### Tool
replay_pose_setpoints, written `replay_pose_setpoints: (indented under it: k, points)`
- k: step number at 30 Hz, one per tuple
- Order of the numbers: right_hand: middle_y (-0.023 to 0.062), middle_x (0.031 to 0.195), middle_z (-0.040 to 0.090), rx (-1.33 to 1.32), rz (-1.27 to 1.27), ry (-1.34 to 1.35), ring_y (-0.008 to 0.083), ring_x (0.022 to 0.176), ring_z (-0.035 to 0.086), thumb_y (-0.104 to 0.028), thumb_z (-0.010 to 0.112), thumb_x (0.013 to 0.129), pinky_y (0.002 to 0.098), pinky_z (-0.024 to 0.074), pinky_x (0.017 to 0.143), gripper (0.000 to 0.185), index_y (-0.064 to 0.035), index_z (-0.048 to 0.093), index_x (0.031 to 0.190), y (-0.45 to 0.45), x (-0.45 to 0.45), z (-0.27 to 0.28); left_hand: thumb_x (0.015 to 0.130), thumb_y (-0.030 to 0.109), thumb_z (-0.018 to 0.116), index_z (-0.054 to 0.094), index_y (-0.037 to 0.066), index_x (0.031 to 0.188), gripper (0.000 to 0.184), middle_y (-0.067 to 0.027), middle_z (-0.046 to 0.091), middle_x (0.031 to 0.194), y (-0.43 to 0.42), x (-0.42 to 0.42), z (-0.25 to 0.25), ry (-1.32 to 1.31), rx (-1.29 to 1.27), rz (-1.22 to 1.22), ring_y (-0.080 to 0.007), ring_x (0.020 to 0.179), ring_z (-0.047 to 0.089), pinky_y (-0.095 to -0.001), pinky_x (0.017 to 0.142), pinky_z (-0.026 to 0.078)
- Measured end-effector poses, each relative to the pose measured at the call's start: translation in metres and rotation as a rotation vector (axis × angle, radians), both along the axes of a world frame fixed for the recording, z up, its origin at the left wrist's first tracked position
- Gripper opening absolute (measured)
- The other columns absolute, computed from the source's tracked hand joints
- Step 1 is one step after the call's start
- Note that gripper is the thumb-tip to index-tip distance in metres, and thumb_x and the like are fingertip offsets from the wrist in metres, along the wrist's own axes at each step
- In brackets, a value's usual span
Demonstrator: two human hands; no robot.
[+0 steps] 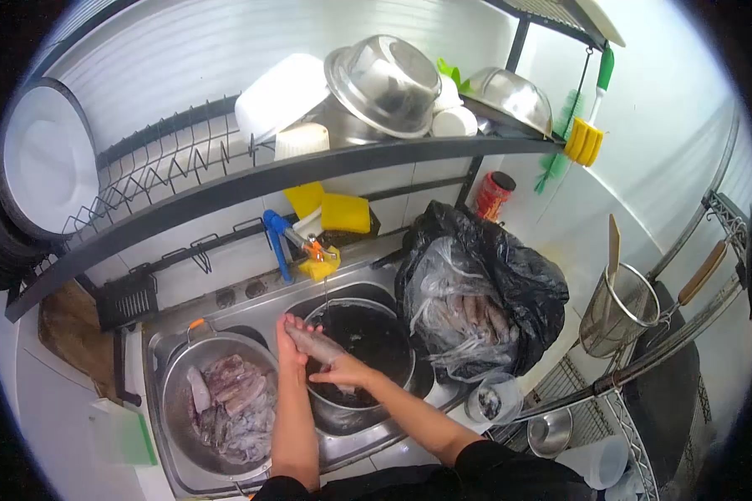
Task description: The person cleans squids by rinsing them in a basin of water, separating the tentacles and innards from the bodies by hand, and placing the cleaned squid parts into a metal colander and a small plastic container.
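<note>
Over a pot of dark water point(363, 334) in the sink, a squid point(316, 343) lies slantwise between my two hands. My left hand point(290, 336) is curled around its upper left end. Lower down, my right hand point(347, 371) grips its other end, and part of the squid is hidden behind the fingers. A thin stream of water falls from the faucet point(313, 249) into the pot. Left of my hands, a large metal pot point(175, 392) holds several squid point(234, 392). To the right, a black plastic bag point(530, 288) with a clear liner holds more squid point(468, 321).
A clear plastic tub point(510, 399) with dark scraps stands at the counter's front right. The dish rack point(309, 179) with bowls spans above the sink. Yellow sponges point(345, 213) sit behind the faucet. A mesh strainer point(618, 321) hangs at right; a green-edged container point(125, 434) is at left.
</note>
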State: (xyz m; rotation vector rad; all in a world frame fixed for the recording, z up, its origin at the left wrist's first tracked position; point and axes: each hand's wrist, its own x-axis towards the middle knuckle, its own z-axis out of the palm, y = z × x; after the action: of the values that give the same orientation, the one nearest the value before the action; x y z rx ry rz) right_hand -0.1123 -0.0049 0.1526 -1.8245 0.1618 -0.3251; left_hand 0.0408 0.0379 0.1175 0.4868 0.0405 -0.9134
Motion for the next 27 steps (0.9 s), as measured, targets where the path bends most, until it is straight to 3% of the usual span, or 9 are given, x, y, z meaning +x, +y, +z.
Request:
replay_pose_setpoints:
  k: [4, 7, 8, 9, 11, 16, 19, 21, 27]
  points:
    - [0.0033, 0.129, 0.044, 0.229, 0.042, 0.103, 0.0124, 0.091, 0.049, -0.023, 0.078, 0.065, 0.0243, 0.0432, 0.073, 0.082, -0.0076, 0.036, 0.134, 0.001, 0.008, -0.001, 0.084, 0.037, 0.051, 0.042, 0.016, 0.074, 0.024, -0.002, 0.042, 0.062, 0.002, 0.002, 0.001, -0.063, 0.024, -0.058, -0.022, 0.057, 0.048, -0.0509, 0.065, 0.049]
    - [0.0, 0.12, 0.046, 0.058, 0.019, -0.113, 0.0091, 0.092, 0.048, -0.017, 0.078, 0.067, 0.024, 0.0429, 0.071, 0.079, -0.0054, 0.037, 0.133, 0.004, 0.017, -0.007, 0.084, 0.035, 0.05, 0.043, 0.015, 0.074, 0.024, -0.0022, 0.041, 0.061, 0.004, 0.004, 0.0, -0.067, 0.062, -0.077, -0.022, 0.057, 0.047, -0.0506, 0.064, 0.049]
    - [0.0013, 0.11, 0.051, 0.263, 0.034, -0.049, 0.0076, 0.085, 0.049, -0.015, 0.076, 0.068, 0.0252, 0.0433, 0.068, 0.075, -0.005, 0.039, 0.132, 0.006, 0.018, -0.01, 0.084, 0.035, 0.05, 0.043, 0.015, 0.074, 0.023, -0.0022, 0.041, 0.061, 0.006, 0.005, -0.001, -0.063, 0.063, -0.087, -0.022, 0.057, 0.047, -0.0508, 0.065, 0.049]
    - [0.0013, 0.11, 0.051, 0.254, 0.033, -0.054, 0.0076, 0.085, 0.049, -0.015, 0.076, 0.068, 0.0252, 0.0433, 0.068, 0.075, -0.005, 0.039, 0.132, 0.004, 0.019, -0.003, 0.084, 0.035, 0.05, 0.043, 0.015, 0.074, 0.023, -0.0021, 0.041, 0.061, 0.007, 0.007, -0.002, -0.057, 0.064, -0.096, -0.022, 0.057, 0.047, -0.0509, 0.065, 0.049]
    - [0.0024, 0.106, 0.054, 0.543, 0.183, 0.17, 0.0091, 0.081, 0.051, -0.014, 0.074, 0.07, 0.0244, 0.0437, 0.066, 0.071, -0.0052, 0.04, 0.131, 0.001, 0.018, 0.009, 0.083, 0.034, 0.051, 0.043, 0.015, 0.074, 0.023, -0.0023, 0.042, 0.061, 0.011, 0.011, -0.006, -0.076, 0.038, -0.112, -0.0222, 0.057, 0.047, -0.0516, 0.066, 0.049]
    - [0.0029, 0.096, 0.058, 0.505, 0.191, 0.068, 0.0105, 0.069, 0.052, -0.016, 0.072, 0.073, 0.0249, 0.0434, 0.061, 0.06, -0.0052, 0.046, 0.126, 0.004, 0.021, 0.005, 0.08, 0.032, 0.056, 0.046, 0.016, 0.076, 0.019, -0.0015, 0.043, 0.061, 0.012, 0.009, 0.005, -0.069, 0.133, -0.124, -0.0209, 0.059, 0.049, -0.0531, 0.069, 0.048]
    - [0.0027, 0.095, 0.059, 0.238, -0.011, 0.035, 0.0108, 0.068, 0.053, -0.018, 0.072, 0.073, 0.0248, 0.0434, 0.06, 0.057, -0.0044, 0.048, 0.122, 0.007, 0.016, 0.008, 0.079, 0.031, 0.056, 0.045, 0.016, 0.076, 0.018, -0.0013, 0.043, 0.062, 0.011, 0.007, 0.008, -0.068, 0.198, -0.117, -0.0212, 0.059, 0.049, -0.0534, 0.069, 0.048]
    - [0.0027, 0.088, 0.06, 0.479, 0.117, 0.167, 0.0109, 0.068, 0.054, -0.021, 0.073, 0.073, 0.025, 0.042, 0.063, 0.043, -0.0058, 0.057, 0.11, 0.004, 0.019, 0.009, 0.079, 0.03, 0.056, 0.045, 0.016, 0.076, 0.018, -0.0016, 0.043, 0.062, 0.012, 0.008, 0.0, -0.055, 0.171, -0.123, -0.0214, 0.059, 0.048, -0.0529, 0.069, 0.049]
    - [0.0016, 0.075, 0.058, 0.566, 0.123, 0.192, 0.0118, 0.063, 0.054, -0.02, 0.072, 0.074, 0.0255, 0.0414, 0.06, 0.03, -0.0052, 0.06, 0.097, 0.001, 0.014, 0.017, 0.078, 0.028, 0.055, 0.046, 0.014, 0.075, 0.017, -0.0041, 0.044, 0.063, 0.007, 0.016, -0.012, 0.008, 0.231, -0.118, -0.0225, 0.058, 0.047, -0.0514, 0.066, 0.049]
